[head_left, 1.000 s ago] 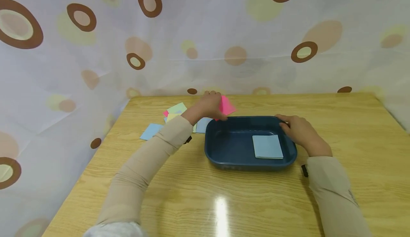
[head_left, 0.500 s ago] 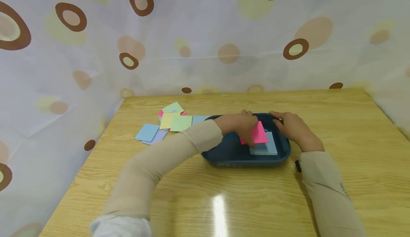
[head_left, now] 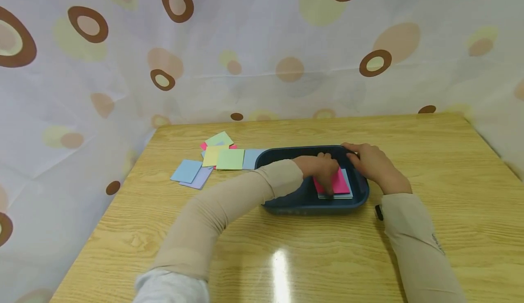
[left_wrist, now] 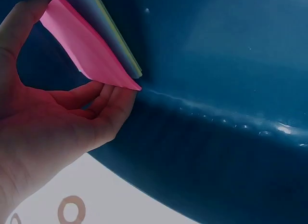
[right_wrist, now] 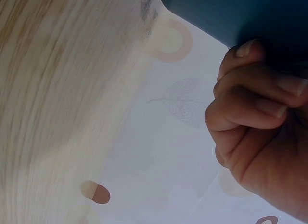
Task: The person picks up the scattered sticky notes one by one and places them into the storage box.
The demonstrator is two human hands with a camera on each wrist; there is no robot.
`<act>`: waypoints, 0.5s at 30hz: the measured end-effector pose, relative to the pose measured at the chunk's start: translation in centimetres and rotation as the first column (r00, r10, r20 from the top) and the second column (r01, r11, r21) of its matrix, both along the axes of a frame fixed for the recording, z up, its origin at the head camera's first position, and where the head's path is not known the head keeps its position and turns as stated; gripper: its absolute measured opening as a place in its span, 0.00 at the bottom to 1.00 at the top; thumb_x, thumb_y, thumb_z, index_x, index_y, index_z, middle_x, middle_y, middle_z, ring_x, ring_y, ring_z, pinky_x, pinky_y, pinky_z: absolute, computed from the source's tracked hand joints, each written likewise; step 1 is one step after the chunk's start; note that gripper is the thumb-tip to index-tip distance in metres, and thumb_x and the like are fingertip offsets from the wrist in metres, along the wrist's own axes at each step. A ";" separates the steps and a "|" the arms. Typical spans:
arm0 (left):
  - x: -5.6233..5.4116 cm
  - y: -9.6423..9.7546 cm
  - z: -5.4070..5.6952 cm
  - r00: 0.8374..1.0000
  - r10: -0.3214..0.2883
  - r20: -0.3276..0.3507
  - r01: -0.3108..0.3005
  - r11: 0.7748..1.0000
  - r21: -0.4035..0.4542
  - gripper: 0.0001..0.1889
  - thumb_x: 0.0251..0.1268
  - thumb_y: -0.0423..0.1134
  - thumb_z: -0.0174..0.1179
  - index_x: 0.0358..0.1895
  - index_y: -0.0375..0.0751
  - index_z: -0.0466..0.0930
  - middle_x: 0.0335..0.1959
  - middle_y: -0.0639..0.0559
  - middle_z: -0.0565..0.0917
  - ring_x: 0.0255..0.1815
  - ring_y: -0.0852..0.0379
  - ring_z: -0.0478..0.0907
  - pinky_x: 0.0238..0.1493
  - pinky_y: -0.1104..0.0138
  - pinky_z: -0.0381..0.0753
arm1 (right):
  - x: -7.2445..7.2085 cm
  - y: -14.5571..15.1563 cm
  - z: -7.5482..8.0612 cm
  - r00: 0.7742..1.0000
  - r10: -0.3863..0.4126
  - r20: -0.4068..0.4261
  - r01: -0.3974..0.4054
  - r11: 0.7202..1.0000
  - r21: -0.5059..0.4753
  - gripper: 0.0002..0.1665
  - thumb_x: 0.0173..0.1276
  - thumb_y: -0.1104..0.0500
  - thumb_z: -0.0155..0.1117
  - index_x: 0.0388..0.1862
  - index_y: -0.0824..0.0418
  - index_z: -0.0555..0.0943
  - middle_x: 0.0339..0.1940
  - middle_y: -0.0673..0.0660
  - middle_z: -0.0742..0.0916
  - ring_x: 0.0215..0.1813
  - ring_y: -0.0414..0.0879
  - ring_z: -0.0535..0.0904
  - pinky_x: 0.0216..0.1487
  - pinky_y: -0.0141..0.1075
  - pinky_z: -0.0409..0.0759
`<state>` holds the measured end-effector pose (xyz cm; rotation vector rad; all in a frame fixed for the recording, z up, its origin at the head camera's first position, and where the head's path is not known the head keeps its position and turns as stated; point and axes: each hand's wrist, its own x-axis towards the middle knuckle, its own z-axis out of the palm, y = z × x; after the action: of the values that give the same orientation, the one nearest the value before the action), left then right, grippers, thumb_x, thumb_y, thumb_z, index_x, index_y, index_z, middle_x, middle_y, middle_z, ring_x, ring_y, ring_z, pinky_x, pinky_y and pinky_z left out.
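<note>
Left hand (head_left: 326, 171) has the pink paper (head_left: 341, 185) pinched over the stack (left_wrist: 107, 33), right hand (head_left: 371, 163) grips the tray (head_left: 303, 210). Looks like stacking; next probably calls for a gentle release.

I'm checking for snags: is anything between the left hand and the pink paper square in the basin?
Nothing visible: the left hand grips the pink paper square directly, inside the dark blue basin.

A bright pink paper square (head_left: 341, 184), slightly bent, lies over a light-blue square (head_left: 343, 196) inside a dark-blue, round-cornered tray (head_left: 311, 210).
</note>
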<state>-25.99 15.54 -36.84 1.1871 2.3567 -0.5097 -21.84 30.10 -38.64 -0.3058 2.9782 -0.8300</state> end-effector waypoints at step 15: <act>0.2 0.6 -0.8 1.000 0.010 -0.022 -0.010 1.000 0.004 0.40 0.55 0.61 0.64 0.67 0.43 0.65 0.61 0.50 0.67 0.56 0.56 0.62 0.57 0.69 0.63 | 0.1 0.0 0.0 1.000 -0.014 -0.004 0.014 1.000 -0.002 0.26 0.75 0.63 0.49 0.69 0.70 0.66 0.09 0.51 0.69 0.13 0.42 0.65 0.19 0.36 0.66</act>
<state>-25.77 16.15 -37.66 1.1768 2.3817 -0.5175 -21.79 30.12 -38.66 -0.2873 2.9870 -0.8348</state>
